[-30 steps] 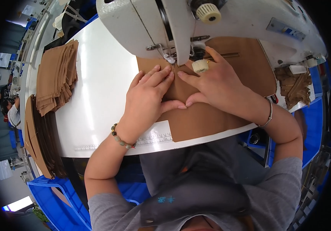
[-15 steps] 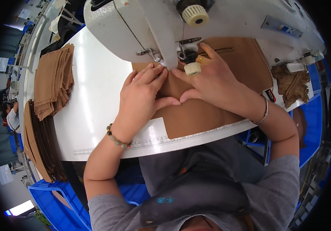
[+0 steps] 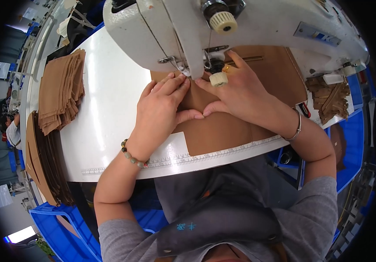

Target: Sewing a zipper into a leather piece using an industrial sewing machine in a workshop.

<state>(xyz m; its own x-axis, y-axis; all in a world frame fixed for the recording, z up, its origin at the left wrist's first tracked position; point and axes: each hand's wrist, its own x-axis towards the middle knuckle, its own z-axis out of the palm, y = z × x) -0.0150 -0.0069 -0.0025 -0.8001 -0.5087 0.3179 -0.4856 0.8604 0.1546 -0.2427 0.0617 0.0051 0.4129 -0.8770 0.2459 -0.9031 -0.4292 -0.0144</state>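
While a big white table (image 3: 105, 100) stretches out in front of the person, a white sewing machine (image 3: 262, 26) reaches over it from the far right. Under the machine lies a brown sheet (image 3: 223, 131). It is flat on the table, right below both hands. More of it spreads to the right and far side than to the left. Its near edge comes down close to the ruler strip (image 3: 175, 161) at the front of the table. Hands and machine cover a lot of it, so its long way is hard to tell, and so is whether it is one piece or more. A stack of brown pieces (image 3: 61, 89) sits well apart, off to the left.

The left hand (image 3: 161, 105) rests palm down on the sheet, its fingers together and its thumb held wide. The right hand (image 3: 238, 85) rests on it too, wide apart, with one finger reaching up behind a small cream knob (image 3: 218, 79). Neither hand is closed around anything. The fingertips of both point to the low, narrow end of the machine, and neither hand looks clearly nearer to it. The needle is hidden. The two thumbs meet, or almost meet, and a patch of sheet shows between the hands.
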